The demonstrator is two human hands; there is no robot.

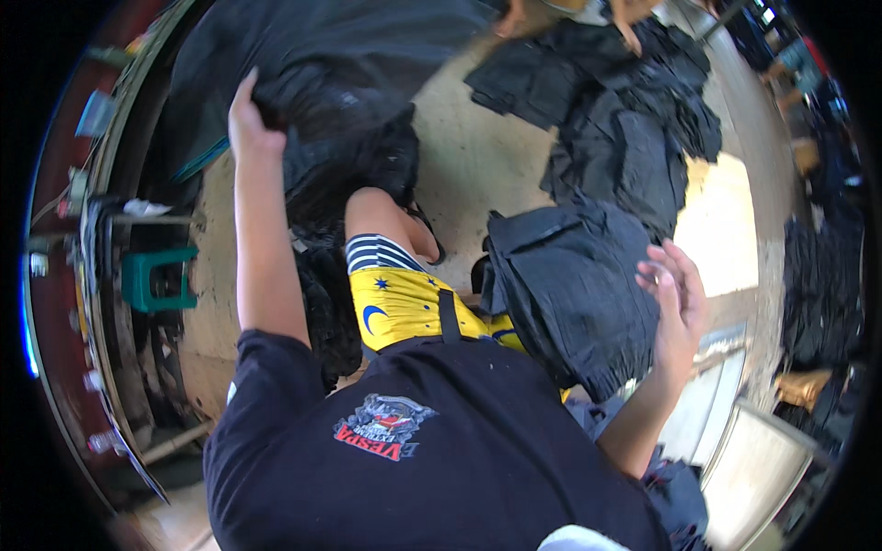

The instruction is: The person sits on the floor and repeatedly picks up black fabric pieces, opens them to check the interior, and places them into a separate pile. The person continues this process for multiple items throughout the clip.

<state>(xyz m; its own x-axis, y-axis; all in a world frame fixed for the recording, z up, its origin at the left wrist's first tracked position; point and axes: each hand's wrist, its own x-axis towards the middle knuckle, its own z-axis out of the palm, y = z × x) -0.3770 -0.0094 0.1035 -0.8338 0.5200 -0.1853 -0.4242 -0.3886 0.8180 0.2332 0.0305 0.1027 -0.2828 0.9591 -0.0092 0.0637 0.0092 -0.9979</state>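
My left hand [254,129] reaches forward at the upper left over a wide black cloth [340,64]. The cloth is smeared by motion. Thumb and fingers of that hand stand apart, and its far fingers are partly hidden. Beneath the cloth, a dark heap of fabric [386,165] lies beside my bare knee. To the right, my right hand [675,298] is raised with loosely bent, parted fingers and no cloth in it. It hovers by the edge of a stack of folded black garments [579,285], next to my lap.
More black garments [616,156] lie in piles ahead on the pale floor [487,138]. Other people's hands [627,32] show at the top edge. A green plastic stool [158,278] stands at left. Dark clothing stacks [822,294] line the right side.
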